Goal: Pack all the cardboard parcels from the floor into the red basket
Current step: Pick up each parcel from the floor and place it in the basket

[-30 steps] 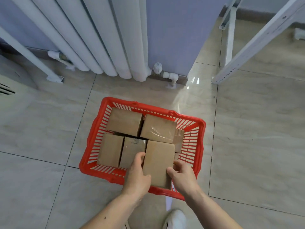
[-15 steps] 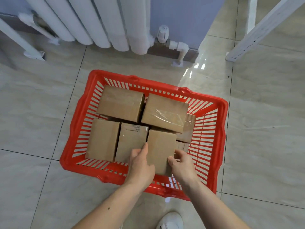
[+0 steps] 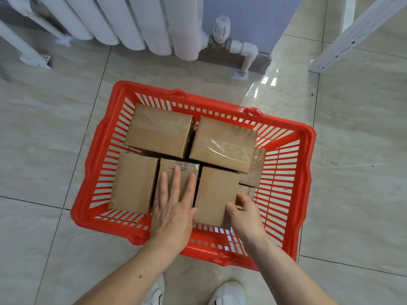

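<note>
**The last box is going down into the basket**

A moment ago both your hands held the near box (image 3: 217,194) by its sides. Now your left hand (image 3: 174,208) has let go and lies flat on the middle box (image 3: 176,172) next to it, fingers (image 3: 176,183) straight and spread. Your right hand (image 3: 244,214) still holds the near box at its right corner, thumb on top and fingers curled round the edge. The box sits lower and flatter than before, so it looks almost in place.

The red basket (image 3: 306,172) stands on the floor (image 3: 44,128) near the radiator (image 3: 132,18). Inside, three boxes lie side by side in the near row, and two bigger ones (image 3: 158,133) (image 3: 222,144) lie across the far row. More boxes peek out under them on the right. No box shows on the floor, so the packing looks nearly done.
</note>
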Motion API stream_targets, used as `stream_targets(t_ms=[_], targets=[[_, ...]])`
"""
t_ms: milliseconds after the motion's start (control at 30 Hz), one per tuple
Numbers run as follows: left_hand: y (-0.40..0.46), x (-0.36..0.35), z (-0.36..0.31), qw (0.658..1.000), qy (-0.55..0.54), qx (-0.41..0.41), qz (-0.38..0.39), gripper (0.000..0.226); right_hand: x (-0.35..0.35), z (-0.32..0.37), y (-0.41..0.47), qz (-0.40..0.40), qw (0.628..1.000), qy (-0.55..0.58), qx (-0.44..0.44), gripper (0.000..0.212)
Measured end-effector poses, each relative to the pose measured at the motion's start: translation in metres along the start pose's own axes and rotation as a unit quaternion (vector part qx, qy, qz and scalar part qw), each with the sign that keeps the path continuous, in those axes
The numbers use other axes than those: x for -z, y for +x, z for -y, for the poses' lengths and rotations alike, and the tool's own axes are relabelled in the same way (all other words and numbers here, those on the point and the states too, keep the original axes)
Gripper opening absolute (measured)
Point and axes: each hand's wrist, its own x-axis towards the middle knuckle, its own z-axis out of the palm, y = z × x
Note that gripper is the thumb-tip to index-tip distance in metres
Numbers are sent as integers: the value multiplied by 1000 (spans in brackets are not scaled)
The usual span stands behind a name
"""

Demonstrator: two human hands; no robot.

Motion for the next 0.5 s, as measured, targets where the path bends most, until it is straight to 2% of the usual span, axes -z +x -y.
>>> stream_targets(t_ms=[233,500], targets=[[1,-2,12,999,34,-34,19,82,-5,-7,1,-15,1000,-10,-3,44],[0,11,11,998,20,-27,46,77,7,3,-8,-16,1000,-1,-26,49]])
